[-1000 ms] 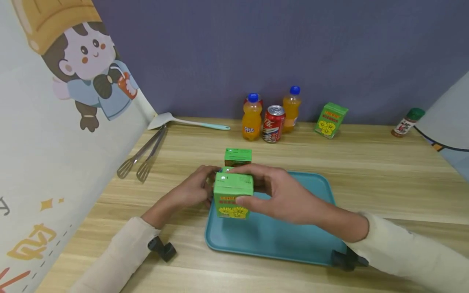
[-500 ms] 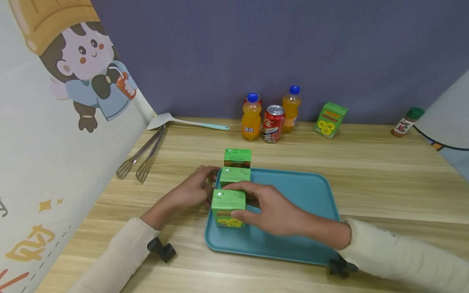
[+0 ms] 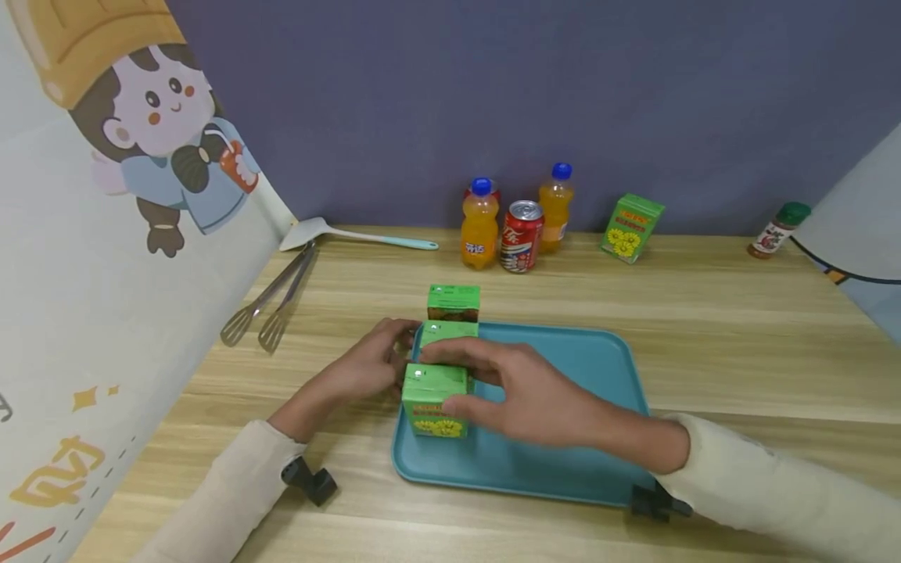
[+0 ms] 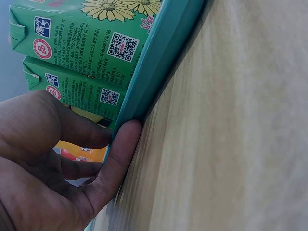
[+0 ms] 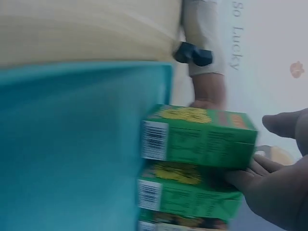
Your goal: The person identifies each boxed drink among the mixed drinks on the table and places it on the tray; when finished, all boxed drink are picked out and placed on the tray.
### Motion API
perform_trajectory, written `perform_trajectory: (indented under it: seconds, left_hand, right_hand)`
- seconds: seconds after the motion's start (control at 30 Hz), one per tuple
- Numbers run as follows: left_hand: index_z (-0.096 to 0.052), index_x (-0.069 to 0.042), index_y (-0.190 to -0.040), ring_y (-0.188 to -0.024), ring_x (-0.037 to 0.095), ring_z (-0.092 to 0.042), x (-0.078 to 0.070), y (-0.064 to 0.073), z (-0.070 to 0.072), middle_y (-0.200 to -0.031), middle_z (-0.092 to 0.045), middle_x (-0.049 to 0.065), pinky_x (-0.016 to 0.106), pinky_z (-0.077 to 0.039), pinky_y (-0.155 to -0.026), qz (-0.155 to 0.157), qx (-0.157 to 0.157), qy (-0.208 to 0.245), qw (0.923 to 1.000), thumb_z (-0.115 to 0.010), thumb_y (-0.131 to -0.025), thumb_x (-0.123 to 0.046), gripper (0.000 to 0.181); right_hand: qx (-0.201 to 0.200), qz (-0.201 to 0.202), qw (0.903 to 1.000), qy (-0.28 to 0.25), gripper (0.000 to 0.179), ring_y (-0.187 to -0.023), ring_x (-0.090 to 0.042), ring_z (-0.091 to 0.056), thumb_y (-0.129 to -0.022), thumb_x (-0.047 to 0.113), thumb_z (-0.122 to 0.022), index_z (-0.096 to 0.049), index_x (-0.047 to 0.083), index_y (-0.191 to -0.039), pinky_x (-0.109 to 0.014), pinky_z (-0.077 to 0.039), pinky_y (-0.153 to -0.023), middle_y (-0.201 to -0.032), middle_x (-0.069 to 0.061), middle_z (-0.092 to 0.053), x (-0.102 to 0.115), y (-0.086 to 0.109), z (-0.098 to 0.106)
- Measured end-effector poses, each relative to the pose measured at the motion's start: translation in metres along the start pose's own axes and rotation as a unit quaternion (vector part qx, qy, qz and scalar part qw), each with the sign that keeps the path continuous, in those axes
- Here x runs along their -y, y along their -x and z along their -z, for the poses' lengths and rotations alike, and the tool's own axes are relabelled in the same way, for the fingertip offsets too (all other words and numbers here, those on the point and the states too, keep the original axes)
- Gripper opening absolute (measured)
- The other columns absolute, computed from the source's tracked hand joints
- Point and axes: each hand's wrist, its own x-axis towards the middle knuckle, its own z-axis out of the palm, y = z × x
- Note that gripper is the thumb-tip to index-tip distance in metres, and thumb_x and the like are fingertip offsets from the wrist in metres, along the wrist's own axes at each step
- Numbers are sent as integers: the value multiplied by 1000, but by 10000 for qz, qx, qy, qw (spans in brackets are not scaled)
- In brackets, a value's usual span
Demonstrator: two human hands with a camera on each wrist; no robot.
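Three green drink cartons stand in a row at the left end of the blue tray point(image 3: 549, 469). The front carton point(image 3: 435, 403) and middle carton point(image 3: 450, 330) are on the tray; the base of the rear carton point(image 3: 454, 299) is hidden. My right hand point(image 3: 535, 395) is around the front carton, fingers behind its top edge. In the right wrist view its thumb point(image 5: 281, 123) stands apart from the carton, and other fingers reach between the cartons. My left hand point(image 3: 366, 363) pinches the tray's left rim, its fingertips point(image 4: 126, 137) against the edge in the left wrist view.
Along the back stand orange drink bottles point(image 3: 480, 231), a red can point(image 3: 522, 238), another green carton point(image 3: 632, 228) and a green-capped seasoning jar point(image 3: 777, 231). A white spatula point(image 3: 366, 236) and metal tongs point(image 3: 271, 301) lie at the left, beside the wall.
My right hand brought the front carton down and toward me onto the tray, then loosened and rose slightly from it. The left hand stayed at the tray rim.
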Motion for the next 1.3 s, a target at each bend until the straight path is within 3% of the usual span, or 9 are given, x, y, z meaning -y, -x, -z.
perform_trajectory:
  seconds: [0.4,0.57,0.93,1.3]
  left_hand:
    - [-35,1,-150,-87,28,-59,0,1,1,-124,-40,21,37,-66,-61,-64,-74,-91,9999,-47,-91,14,62]
    - [-34,2,-151,-85,28,-59,0,2,0,-124,-40,22,38,-66,-61,-19,-77,1,10000,-49,-91,15,63]
    - [-35,1,-151,-86,29,-58,-1,1,-2,-123,-40,21,39,-66,-61,62,-54,158,9998,-50,-86,18,68]
    - [-37,0,-150,-88,30,-58,-1,0,-3,-123,-40,21,39,-66,-61,67,-66,159,9998,-51,-85,18,69]
  right_hand:
    - [-235,794,9965,59,44,-131,-14,-53,-98,12,-66,-56,16,-141,-36,-47,-112,-139,5,-58,37,2,36]
    - [-661,677,9943,495,41,-129,-13,-55,-100,19,-64,-56,17,-140,-29,-50,-108,-137,6,-59,37,-6,68]
    - [-1919,714,9761,726,42,-125,-20,-59,-97,9,-67,-58,5,-138,-23,-56,-97,-137,-11,-60,-1,-13,166]
    - [-2917,-534,9543,378,53,-119,-8,-59,-94,20,-72,-55,12,-144,-11,-54,-90,-141,-4,-59,-64,4,265]
